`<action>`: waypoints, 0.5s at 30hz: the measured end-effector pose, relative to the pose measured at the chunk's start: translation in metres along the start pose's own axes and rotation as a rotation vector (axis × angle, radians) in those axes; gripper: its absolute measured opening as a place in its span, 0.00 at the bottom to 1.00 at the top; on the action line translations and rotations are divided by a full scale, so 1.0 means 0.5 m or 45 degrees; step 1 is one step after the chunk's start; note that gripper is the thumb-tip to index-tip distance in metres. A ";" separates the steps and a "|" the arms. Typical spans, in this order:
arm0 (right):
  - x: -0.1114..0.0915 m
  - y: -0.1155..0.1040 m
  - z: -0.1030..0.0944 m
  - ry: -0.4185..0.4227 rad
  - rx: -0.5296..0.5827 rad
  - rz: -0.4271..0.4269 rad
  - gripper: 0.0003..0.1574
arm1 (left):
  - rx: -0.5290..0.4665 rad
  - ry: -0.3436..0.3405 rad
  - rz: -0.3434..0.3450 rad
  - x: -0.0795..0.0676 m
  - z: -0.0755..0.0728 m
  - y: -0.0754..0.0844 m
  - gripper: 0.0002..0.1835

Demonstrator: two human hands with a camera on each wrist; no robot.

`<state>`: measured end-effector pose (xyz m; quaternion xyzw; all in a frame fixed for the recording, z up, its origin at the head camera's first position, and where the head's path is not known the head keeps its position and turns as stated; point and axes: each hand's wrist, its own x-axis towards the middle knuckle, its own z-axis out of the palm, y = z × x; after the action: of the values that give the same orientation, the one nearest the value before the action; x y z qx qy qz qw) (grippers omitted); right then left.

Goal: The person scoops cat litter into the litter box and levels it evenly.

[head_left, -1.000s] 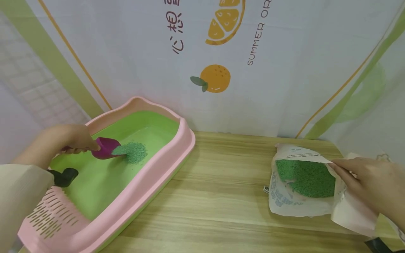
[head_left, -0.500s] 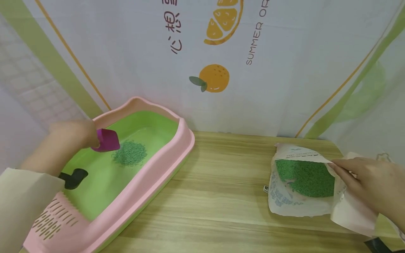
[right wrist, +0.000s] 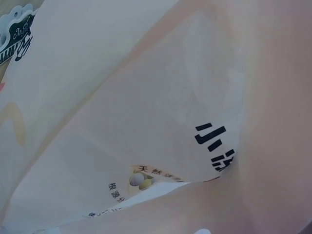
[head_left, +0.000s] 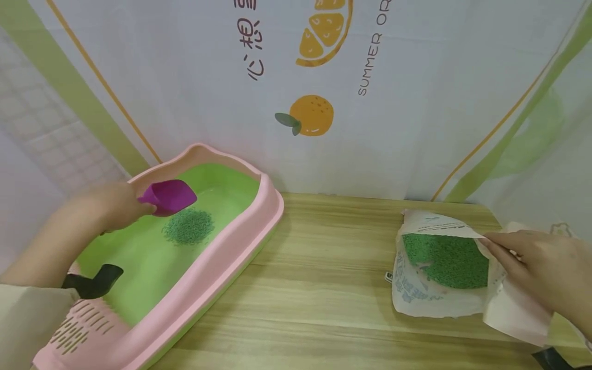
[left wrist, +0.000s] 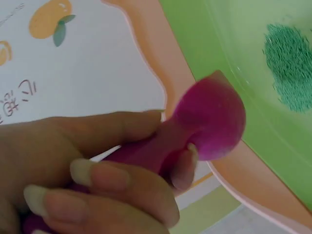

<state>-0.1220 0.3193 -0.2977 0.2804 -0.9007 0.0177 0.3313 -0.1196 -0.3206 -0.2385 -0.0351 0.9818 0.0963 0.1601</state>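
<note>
My left hand (head_left: 113, 205) grips the handle of a purple scoop (head_left: 173, 197) above the litter box. In the left wrist view the fingers curl round the handle, and the rounded back of the scoop (left wrist: 214, 117) shows. Below it, a small pile of green cat litter (head_left: 189, 226) lies on the green floor of the pink-rimmed litter box (head_left: 222, 252). At the right, my right hand (head_left: 546, 262) pinches the edge of an opened white bag (head_left: 439, 303) full of green litter pellets (head_left: 455, 262). Printed bag surface (right wrist: 161, 117) fills most of the right wrist view.
A slotted pink panel (head_left: 80, 326) forms the box's near end. Wooden tabletop (head_left: 319, 272) lies between box and bag. A white curtain (head_left: 416, 103) with orange prints hangs behind. Black strap ends (head_left: 94, 282) stick out near the left wrist.
Litter slid from the scoop onto the pile. My left hand has lifted the scoop and tilted it, its bowl now facing differently. The right hand and bag have stayed put.
</note>
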 end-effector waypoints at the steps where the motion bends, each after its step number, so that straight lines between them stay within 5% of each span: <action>1: -0.002 0.002 0.000 -0.006 0.002 0.004 0.43 | -0.027 0.006 0.021 0.000 0.005 0.001 0.34; 6: -0.005 0.011 -0.001 -0.022 0.007 -0.005 0.33 | -0.074 0.086 0.081 -0.011 0.025 0.014 0.38; 11: -0.006 0.014 -0.002 -0.043 0.002 0.000 0.23 | -0.095 0.126 0.082 -0.033 0.040 0.024 0.26; 15: -0.006 0.012 -0.001 -0.018 0.000 -0.012 0.31 | -0.114 0.170 0.076 -0.048 0.047 0.032 0.27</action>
<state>-0.1231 0.3261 -0.2982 0.2848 -0.9017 0.0142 0.3250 -0.0912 -0.2996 -0.2499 -0.0193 0.9856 0.1421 0.0895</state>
